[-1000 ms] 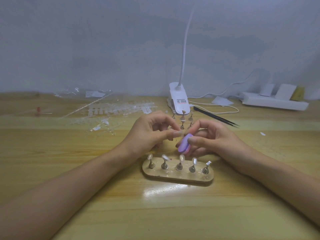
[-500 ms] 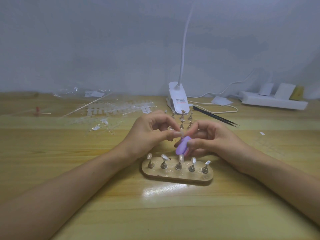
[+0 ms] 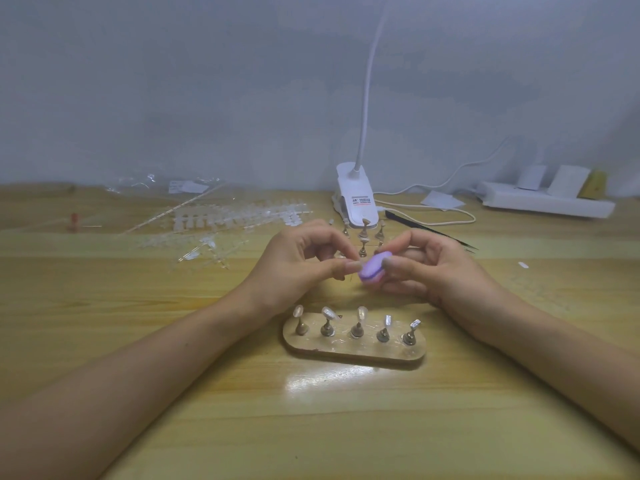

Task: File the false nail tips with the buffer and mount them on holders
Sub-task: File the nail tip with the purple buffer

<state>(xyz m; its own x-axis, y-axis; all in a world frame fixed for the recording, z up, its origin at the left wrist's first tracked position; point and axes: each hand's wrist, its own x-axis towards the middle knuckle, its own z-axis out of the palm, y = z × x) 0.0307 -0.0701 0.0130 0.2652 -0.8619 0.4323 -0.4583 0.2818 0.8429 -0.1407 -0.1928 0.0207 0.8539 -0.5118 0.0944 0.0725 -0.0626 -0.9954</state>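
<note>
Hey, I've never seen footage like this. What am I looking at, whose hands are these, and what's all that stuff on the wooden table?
There is no machine: a person works bare-handed, and one camera worn on the head looks down at the light wooden table. The right hand holds a small purple oval buffer block against something tiny that the left hand pinches, probably a clear nail tip, though it is too small to make out. Nearer the camera lies an oval wooden base with five metal holders, each topped by a tip. Behind lie clear plastic strips of nail tips, a white clip lamp and black tweezers.
</note>
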